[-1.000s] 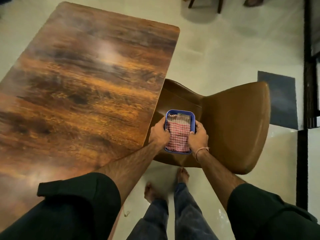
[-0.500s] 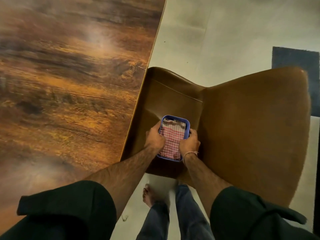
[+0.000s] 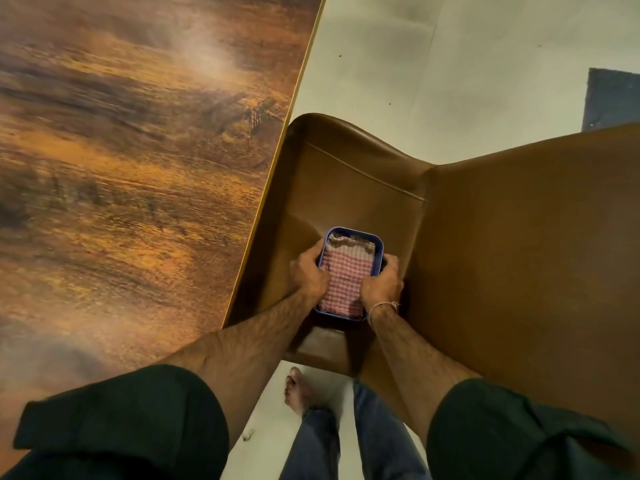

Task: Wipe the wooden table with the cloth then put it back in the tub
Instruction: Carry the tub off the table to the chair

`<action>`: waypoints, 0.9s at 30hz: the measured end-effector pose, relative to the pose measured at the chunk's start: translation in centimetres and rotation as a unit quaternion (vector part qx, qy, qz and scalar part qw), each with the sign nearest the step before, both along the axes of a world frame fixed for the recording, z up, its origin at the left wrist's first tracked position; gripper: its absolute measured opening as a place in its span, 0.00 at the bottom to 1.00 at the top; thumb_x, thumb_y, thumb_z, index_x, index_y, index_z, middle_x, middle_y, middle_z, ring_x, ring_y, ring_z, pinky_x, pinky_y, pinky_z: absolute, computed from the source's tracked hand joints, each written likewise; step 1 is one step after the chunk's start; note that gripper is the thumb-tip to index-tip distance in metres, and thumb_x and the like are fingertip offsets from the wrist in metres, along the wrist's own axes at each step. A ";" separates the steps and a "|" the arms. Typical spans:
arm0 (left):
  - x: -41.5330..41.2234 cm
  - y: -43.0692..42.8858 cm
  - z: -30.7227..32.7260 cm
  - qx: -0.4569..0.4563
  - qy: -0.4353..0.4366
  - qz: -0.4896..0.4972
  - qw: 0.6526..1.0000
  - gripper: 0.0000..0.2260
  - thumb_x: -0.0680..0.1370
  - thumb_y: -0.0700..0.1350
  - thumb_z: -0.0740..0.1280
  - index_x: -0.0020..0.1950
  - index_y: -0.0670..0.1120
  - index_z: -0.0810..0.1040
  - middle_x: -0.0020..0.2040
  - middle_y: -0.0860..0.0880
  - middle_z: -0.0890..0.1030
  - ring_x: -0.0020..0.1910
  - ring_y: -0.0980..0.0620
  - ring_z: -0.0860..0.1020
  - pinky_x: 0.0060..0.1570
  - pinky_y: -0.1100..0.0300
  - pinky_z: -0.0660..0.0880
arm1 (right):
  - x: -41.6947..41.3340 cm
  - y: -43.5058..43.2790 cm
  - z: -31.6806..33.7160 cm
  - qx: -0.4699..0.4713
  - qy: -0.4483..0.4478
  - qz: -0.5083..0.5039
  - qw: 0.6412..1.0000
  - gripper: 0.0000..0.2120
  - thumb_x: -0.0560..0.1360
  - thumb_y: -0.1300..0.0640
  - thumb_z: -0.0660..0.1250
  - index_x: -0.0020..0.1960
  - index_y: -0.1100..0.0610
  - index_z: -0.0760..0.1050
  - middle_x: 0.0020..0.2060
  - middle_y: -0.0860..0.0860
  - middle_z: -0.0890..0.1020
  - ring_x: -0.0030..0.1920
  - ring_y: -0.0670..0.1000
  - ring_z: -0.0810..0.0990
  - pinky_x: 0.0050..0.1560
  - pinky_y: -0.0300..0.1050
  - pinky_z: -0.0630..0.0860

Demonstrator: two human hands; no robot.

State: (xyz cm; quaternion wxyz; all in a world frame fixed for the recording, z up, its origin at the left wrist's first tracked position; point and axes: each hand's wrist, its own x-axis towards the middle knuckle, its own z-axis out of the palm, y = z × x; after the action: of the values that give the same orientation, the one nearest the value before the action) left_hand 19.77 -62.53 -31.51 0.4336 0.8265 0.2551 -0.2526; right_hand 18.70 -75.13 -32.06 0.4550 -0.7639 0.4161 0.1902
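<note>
A small blue tub (image 3: 375, 241) rests on the seat of a brown chair (image 3: 349, 188), low and right of centre. A folded red-and-white checked cloth (image 3: 346, 275) lies inside it and fills it. My left hand (image 3: 306, 273) grips the tub's left wall. My right hand (image 3: 382, 284) grips its right wall, with a thread band on the wrist. The wooden table (image 3: 131, 161) covers the left half of the view; its right edge runs just left of the chair seat.
The chair's tall brown backrest (image 3: 533, 258) rises on the right, close to my right arm. Pale floor (image 3: 433, 64) lies beyond, with a dark mat (image 3: 611, 98) at the far right. My bare foot (image 3: 298, 393) and jeans stand below the chair.
My head has dropped lower and closer, so the chair and tub look larger. Both hands have carried the tub down onto the chair seat, still gripping its sides.
</note>
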 end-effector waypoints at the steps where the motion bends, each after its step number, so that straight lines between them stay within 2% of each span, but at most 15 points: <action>1: 0.1 0.1 -0.3 0.000 -0.002 -0.002 1.000 0.20 0.85 0.42 0.64 0.76 0.54 0.73 0.55 0.50 0.84 0.46 0.55 0.83 0.35 0.67 0.80 | 0.1 0.0 -0.2 0.001 -0.001 -0.001 1.000 0.21 0.78 0.71 0.59 0.67 0.56 0.71 0.56 0.57 0.82 0.55 0.59 0.82 0.53 0.62 0.83; 4: 0.2 0.2 -1.0 0.000 0.003 -0.008 1.000 0.20 0.85 0.44 0.65 0.77 0.57 0.71 0.52 0.52 0.84 0.41 0.59 0.82 0.30 0.71 0.77 | 0.2 0.0 -0.9 -0.002 -0.001 0.004 1.000 0.21 0.77 0.71 0.58 0.66 0.55 0.70 0.55 0.56 0.82 0.54 0.59 0.83 0.51 0.62 0.83; 7: 0.3 0.3 -1.6 -0.003 0.010 -0.008 1.000 0.21 0.84 0.43 0.64 0.77 0.57 0.71 0.51 0.54 0.84 0.42 0.58 0.82 0.33 0.65 0.80 | 0.1 0.0 -1.3 -0.010 -0.008 0.009 1.000 0.20 0.77 0.72 0.57 0.64 0.55 0.70 0.54 0.55 0.82 0.52 0.57 0.82 0.49 0.60 0.84; 9: 0.3 0.5 -1.5 -0.009 0.011 -0.004 1.000 0.22 0.83 0.42 0.65 0.77 0.55 0.71 0.53 0.52 0.84 0.43 0.58 0.82 0.36 0.64 0.82 | 0.1 -0.1 -1.4 -0.012 -0.018 0.009 1.000 0.20 0.77 0.73 0.56 0.64 0.56 0.70 0.53 0.54 0.81 0.51 0.55 0.81 0.49 0.57 0.84; 13: 0.2 0.6 -1.8 -0.005 0.011 -0.002 1.000 0.23 0.83 0.41 0.66 0.78 0.54 0.70 0.57 0.50 0.84 0.39 0.62 0.79 0.31 0.69 0.78 | -0.1 -0.2 -1.4 -0.010 -0.032 0.009 0.999 0.20 0.78 0.73 0.56 0.65 0.57 0.71 0.51 0.51 0.78 0.50 0.53 0.80 0.49 0.58 0.84; 17: -0.2 0.6 -2.2 -0.009 0.017 0.020 1.000 0.22 0.84 0.42 0.65 0.77 0.55 0.70 0.53 0.53 0.82 0.40 0.59 0.80 0.40 0.56 0.83 | -0.3 -0.3 -1.5 -0.009 -0.035 0.022 0.999 0.20 0.79 0.71 0.57 0.66 0.55 0.71 0.50 0.49 0.78 0.52 0.54 0.81 0.50 0.58 0.84; 19: -0.7 0.6 -2.4 -0.017 0.017 0.048 0.999 0.21 0.83 0.43 0.66 0.75 0.57 0.73 0.54 0.55 0.83 0.43 0.56 0.82 0.42 0.53 0.84 | -0.4 -0.3 -1.7 -0.006 -0.038 0.041 0.998 0.20 0.80 0.70 0.57 0.67 0.54 0.71 0.51 0.49 0.79 0.53 0.54 0.82 0.49 0.57 0.84; 21: -1.3 0.6 -2.8 -0.026 0.020 0.081 0.996 0.18 0.81 0.43 0.69 0.70 0.54 0.78 0.56 0.53 0.85 0.46 0.55 0.83 0.41 0.54 0.84 | -0.2 -0.4 -1.8 -0.003 -0.042 0.069 0.997 0.22 0.80 0.70 0.55 0.69 0.53 0.71 0.53 0.49 0.80 0.53 0.52 0.81 0.48 0.50 0.84; 24: -3.0 0.6 -3.0 -0.026 0.053 0.145 0.988 0.17 0.78 0.40 0.73 0.66 0.49 0.77 0.54 0.55 0.82 0.47 0.55 0.82 0.42 0.55 0.83 | 0.6 -0.8 -1.4 0.000 -0.042 0.139 0.989 0.24 0.80 0.72 0.52 0.69 0.55 0.73 0.54 0.49 0.79 0.52 0.48 0.78 0.42 0.34 0.74; 27: -5.0 0.3 -3.2 -0.028 0.099 0.215 0.971 0.20 0.74 0.40 0.77 0.60 0.53 0.75 0.51 0.55 0.82 0.47 0.52 0.83 0.46 0.48 0.85 | 1.6 -1.1 -0.8 0.004 -0.046 0.224 0.974 0.22 0.79 0.72 0.56 0.67 0.56 0.76 0.52 0.49 0.79 0.53 0.48 0.78 0.45 0.30 0.72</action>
State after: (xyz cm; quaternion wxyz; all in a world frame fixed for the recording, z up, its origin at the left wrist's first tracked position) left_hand 14.73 -62.22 -34.73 0.4734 0.7110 0.4608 -0.2409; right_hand 20.25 -76.24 -32.85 0.4224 -0.8438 0.2127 0.2534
